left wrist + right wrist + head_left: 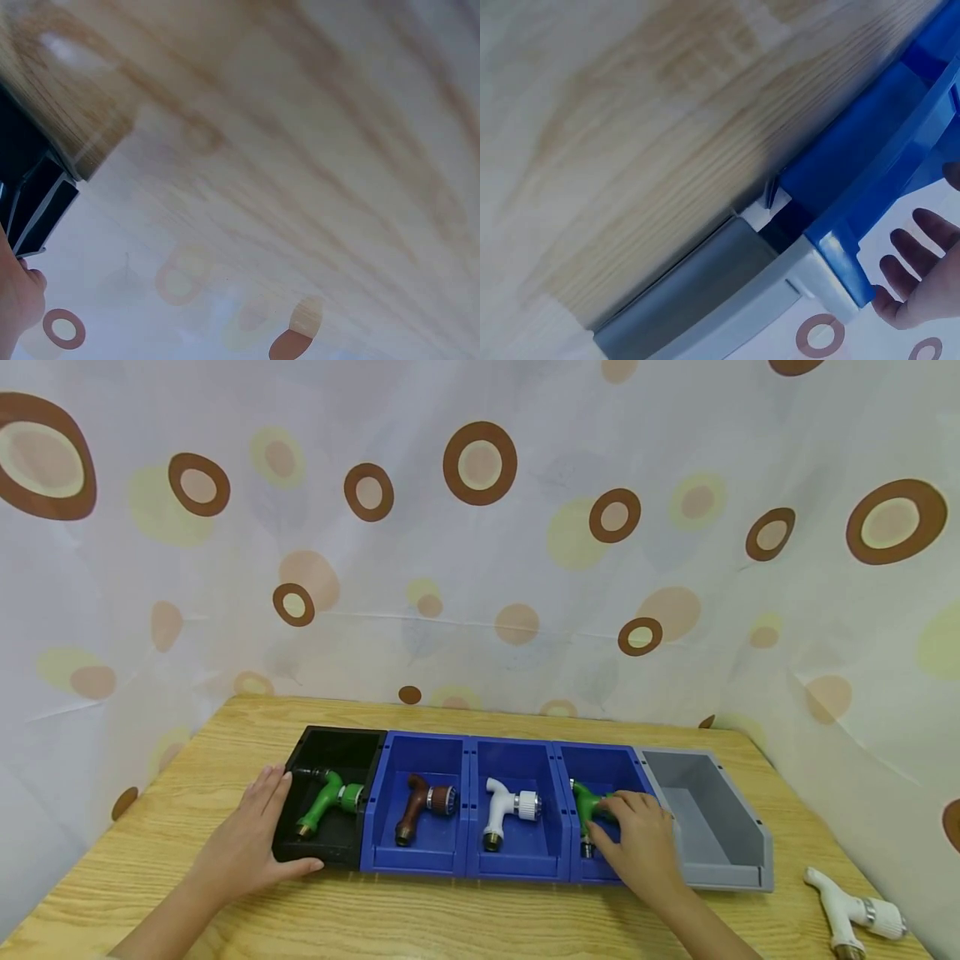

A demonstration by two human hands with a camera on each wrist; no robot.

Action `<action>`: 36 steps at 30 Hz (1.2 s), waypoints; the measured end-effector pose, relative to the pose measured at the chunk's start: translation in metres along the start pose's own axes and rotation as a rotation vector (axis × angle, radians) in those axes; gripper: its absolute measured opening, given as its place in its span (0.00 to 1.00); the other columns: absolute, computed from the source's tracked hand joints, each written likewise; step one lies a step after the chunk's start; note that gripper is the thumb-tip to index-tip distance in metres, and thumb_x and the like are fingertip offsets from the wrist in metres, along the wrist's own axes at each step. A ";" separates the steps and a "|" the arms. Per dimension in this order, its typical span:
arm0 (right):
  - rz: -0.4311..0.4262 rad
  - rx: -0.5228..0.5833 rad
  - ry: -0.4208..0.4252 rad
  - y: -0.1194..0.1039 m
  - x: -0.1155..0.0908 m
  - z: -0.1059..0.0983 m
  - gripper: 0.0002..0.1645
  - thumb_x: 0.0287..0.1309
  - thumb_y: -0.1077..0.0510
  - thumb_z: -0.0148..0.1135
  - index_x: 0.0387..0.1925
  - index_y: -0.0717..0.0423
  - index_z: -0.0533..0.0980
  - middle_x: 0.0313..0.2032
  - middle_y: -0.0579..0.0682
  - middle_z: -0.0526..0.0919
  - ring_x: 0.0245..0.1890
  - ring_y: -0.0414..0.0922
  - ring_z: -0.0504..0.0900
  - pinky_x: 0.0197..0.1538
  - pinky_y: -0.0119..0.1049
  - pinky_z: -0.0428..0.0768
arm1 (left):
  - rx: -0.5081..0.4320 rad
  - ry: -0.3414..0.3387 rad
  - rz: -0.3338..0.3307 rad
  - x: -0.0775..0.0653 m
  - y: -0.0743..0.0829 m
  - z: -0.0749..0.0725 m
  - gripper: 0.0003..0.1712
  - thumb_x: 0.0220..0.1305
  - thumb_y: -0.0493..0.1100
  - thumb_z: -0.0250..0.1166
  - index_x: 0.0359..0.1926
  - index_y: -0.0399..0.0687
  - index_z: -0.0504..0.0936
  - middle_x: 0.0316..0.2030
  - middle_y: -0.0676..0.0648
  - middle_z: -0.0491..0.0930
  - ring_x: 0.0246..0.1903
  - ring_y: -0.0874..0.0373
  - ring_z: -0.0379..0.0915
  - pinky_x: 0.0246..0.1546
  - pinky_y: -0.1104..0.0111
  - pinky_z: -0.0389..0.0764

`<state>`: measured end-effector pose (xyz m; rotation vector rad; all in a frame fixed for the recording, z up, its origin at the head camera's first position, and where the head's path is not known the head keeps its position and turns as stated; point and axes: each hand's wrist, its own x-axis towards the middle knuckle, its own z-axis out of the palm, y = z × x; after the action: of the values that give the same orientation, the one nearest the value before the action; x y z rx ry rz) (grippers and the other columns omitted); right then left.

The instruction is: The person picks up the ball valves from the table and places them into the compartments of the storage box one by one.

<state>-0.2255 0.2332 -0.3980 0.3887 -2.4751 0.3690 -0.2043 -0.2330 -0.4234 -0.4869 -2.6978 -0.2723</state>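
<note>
My left hand point(251, 835) rests against the left side of the black bin point(333, 745), thumb stretched along its front. In that bin lies a green tap point(327, 802). My right hand point(641, 839) reaches into the rightmost blue bin point(600, 756), with thumb and forefinger around another green tap point(583, 802); the hand hides that tap's knob end. A brown tap point(412, 810) and a white tap point(501, 810) lie in the other two blue bins. In the right wrist view, my right fingers point(911, 259) are spread beside the blue bin wall.
A grey bin point(693, 810) ends the row on the right. Another white tap point(847, 910) lies on the wooden table point(435, 918) near its right front corner. A patterned curtain point(480, 568) hangs behind the table and along its sides.
</note>
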 end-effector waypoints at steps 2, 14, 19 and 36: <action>-0.007 -0.005 0.015 0.001 -0.002 -0.002 0.19 0.34 0.58 0.75 0.33 0.62 0.81 0.37 0.59 0.81 0.42 0.60 0.75 0.41 0.58 0.71 | 0.000 -0.007 -0.007 0.000 0.000 -0.001 0.67 0.40 0.72 0.66 0.67 0.28 0.54 0.67 0.28 0.55 0.71 0.41 0.42 0.67 0.76 0.26; 0.028 -0.015 -0.055 0.018 -0.009 -0.022 0.39 0.34 0.48 0.75 0.50 0.64 0.75 0.50 0.66 0.75 0.51 0.64 0.68 0.44 0.66 0.66 | 0.008 -0.004 -0.003 0.001 0.000 -0.001 0.67 0.39 0.72 0.67 0.66 0.27 0.55 0.66 0.28 0.55 0.71 0.41 0.42 0.60 0.84 0.19; 0.011 -0.066 -0.045 0.028 -0.013 -0.028 0.45 0.31 0.41 0.75 0.52 0.61 0.73 0.53 0.66 0.74 0.55 0.64 0.65 0.48 0.65 0.62 | 0.007 -0.006 -0.004 0.001 0.001 -0.002 0.67 0.39 0.72 0.66 0.66 0.27 0.55 0.66 0.28 0.55 0.71 0.41 0.43 0.61 0.83 0.19; 0.077 -0.154 -0.040 0.062 -0.025 -0.049 0.57 0.25 0.31 0.72 0.55 0.63 0.69 0.53 0.67 0.71 0.55 0.67 0.63 0.47 0.67 0.60 | 0.012 0.028 0.029 -0.001 -0.002 0.004 0.67 0.38 0.70 0.68 0.66 0.26 0.54 0.64 0.26 0.57 0.72 0.44 0.38 0.60 0.85 0.19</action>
<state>-0.2028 0.3118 -0.3853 0.2403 -2.5422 0.2019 -0.2057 -0.2345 -0.4276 -0.5148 -2.6610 -0.2523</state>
